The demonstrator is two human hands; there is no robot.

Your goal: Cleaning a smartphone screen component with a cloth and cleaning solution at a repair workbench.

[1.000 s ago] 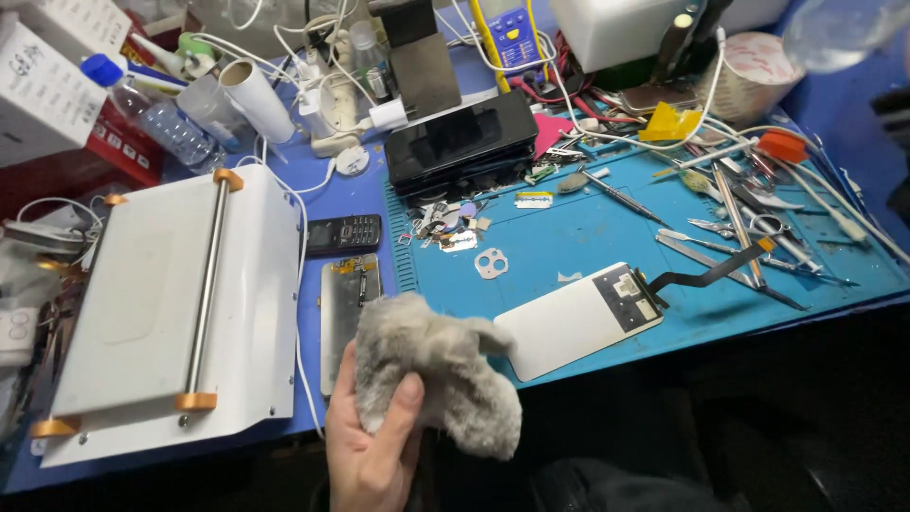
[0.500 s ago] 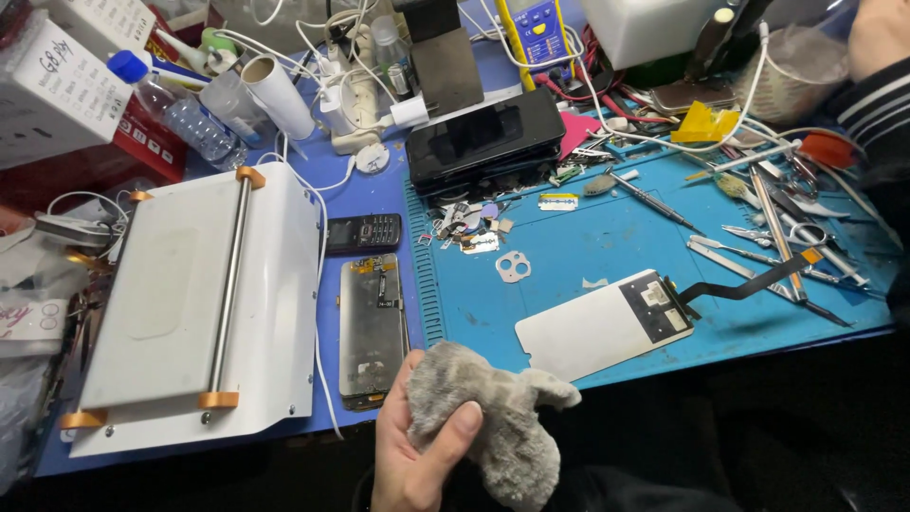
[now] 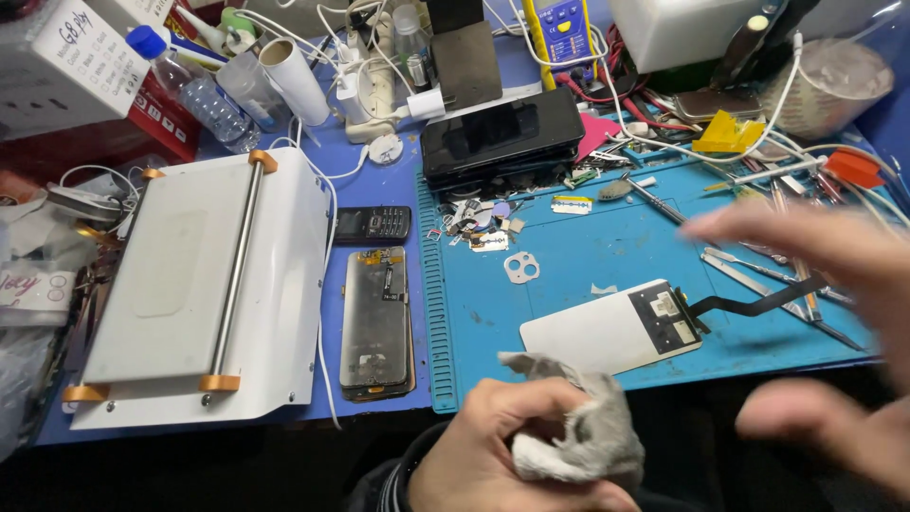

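Best open lane is the bare middle of the blue mat (image 3: pixel 588 251), between the small metal bits (image 3: pixel 479 228) and the white screen panel (image 3: pixel 611 330); right side's jammed with loose tools (image 3: pixel 758 270); back edge is blocked by cables (image 3: pixel 379 66); white machine (image 3: pixel 204 284) fills the left.

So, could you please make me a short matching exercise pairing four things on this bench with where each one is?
Things:
1. grey cloth
2. white screen panel
3. small keypad phone
4. plastic bottle

Places:
A. far left, behind the white machine
B. on the blue mat, near its front edge
C. in the left hand
D. just right of the white machine, off the mat

Pairs: 1-C, 2-B, 3-D, 4-A
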